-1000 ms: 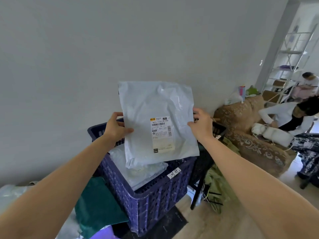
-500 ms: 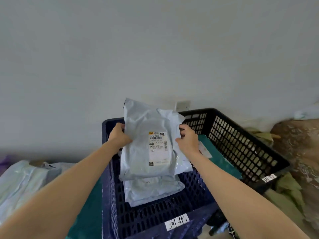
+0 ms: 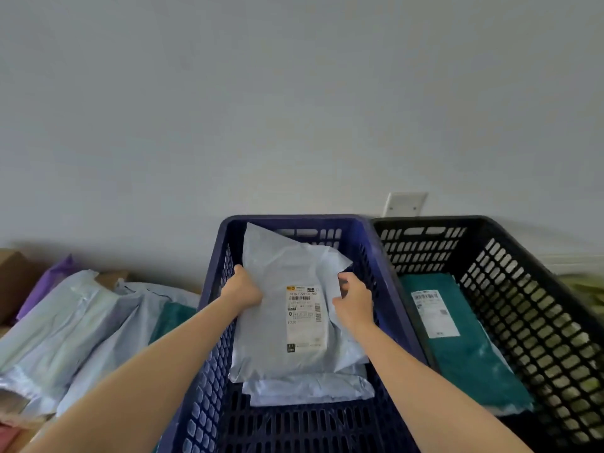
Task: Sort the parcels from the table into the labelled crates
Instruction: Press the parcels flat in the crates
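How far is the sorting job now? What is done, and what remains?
Done: a pale parcel lies in the blue crate, a teal parcel in the black crate. In hand: left hand and right hand hold a white parcel on top of the pale one. Left: the pile of parcels beside the blue crate is unsorted.

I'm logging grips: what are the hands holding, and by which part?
The white parcel: left hand grips its left edge, right hand its right edge, in the blue crate.
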Motion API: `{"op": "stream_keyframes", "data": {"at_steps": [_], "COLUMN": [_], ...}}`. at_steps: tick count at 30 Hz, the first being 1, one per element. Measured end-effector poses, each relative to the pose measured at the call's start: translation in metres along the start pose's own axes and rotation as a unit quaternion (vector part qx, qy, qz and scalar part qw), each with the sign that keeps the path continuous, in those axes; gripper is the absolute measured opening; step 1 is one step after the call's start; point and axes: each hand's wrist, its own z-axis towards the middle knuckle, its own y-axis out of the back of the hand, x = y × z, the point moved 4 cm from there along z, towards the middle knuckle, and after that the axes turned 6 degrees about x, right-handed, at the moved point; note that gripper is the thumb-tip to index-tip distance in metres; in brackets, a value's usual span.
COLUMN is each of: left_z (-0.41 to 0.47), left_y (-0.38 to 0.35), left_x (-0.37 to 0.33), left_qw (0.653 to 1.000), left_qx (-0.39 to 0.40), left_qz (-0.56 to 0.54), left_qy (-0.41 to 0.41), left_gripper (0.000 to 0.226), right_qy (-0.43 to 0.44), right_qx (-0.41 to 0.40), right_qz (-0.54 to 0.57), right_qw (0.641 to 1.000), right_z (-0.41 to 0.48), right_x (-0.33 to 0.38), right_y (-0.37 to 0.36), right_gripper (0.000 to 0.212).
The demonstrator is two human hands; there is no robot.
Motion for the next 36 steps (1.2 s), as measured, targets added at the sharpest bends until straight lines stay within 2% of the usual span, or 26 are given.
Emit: {"op": "stream_keyframes", "data": {"at_steps": [7, 12, 14, 16, 18, 20, 22, 25, 28, 31, 33, 36], "left_z": [0.011, 0.015, 0.016, 0.016, 0.014, 0.013, 0.013, 0.014, 0.012, 0.009, 0.011, 0.017], "left_y": [-0.029, -0.048, -0.052, -0.059, -0.068, -0.077, -0.082, -0.087, -0.097, -0.116, -0.128, -0.136], "left_x": [0.021, 0.037, 0.041, 0.046, 0.052, 0.056, 0.057, 0.058, 0.059, 0.053, 0.052, 0.05], "left_qw": [0.998, 0.998, 0.998, 0.998, 0.997, 0.995, 0.992, 0.989, 0.994, 0.982, 0.968, 0.956], "left_qx": [0.045, 0.02, 0.004, -0.002, -0.005, -0.021, -0.049, -0.082, -0.088, -0.059, -0.037, -0.021], "left_qz": [-0.019, -0.004, -0.009, -0.019, -0.043, -0.08, -0.111, -0.12, -0.042, 0.128, 0.203, 0.257], "left_qy": [0.048, 0.058, 0.061, 0.064, 0.067, 0.064, 0.047, 0.014, -0.039, -0.127, -0.143, -0.143], "left_gripper": [0.072, 0.062, 0.063, 0.067, 0.072, 0.077, 0.08, 0.081, 0.071, 0.059, 0.058, 0.058], "right_qy": [-0.032, -0.04, -0.027, 0.017, 0.078, 0.097, 0.068, 0.028, 0.033, 0.037, 0.038, 0.039], "right_qx": [0.031, 0.008, -0.021, -0.029, 0.02, 0.119, 0.197, 0.236, 0.241, 0.224, 0.219, 0.21], "right_qz": [-0.009, -0.03, -0.087, -0.192, -0.27, -0.307, -0.321, -0.309, -0.314, -0.325, -0.332, -0.343], "right_qw": [0.999, 0.999, 0.996, 0.981, 0.959, 0.939, 0.924, 0.921, 0.918, 0.918, 0.917, 0.915], "right_z": [0.007, 0.004, 0.004, 0.003, 0.003, 0.001, 0.0, 0.002, 0.01, 0.018, 0.022, 0.031], "right_x": [-0.022, -0.037, -0.036, -0.034, -0.038, -0.05, -0.065, -0.082, -0.089, -0.09, -0.091, -0.091], "right_y": [-0.018, -0.022, -0.021, -0.024, -0.035, -0.051, -0.063, -0.073, -0.075, -0.076, -0.08, -0.085], "right_gripper": [0.043, 0.045, 0.049, 0.059, 0.072, 0.075, 0.072, 0.069, 0.071, 0.072, 0.071, 0.069]}}
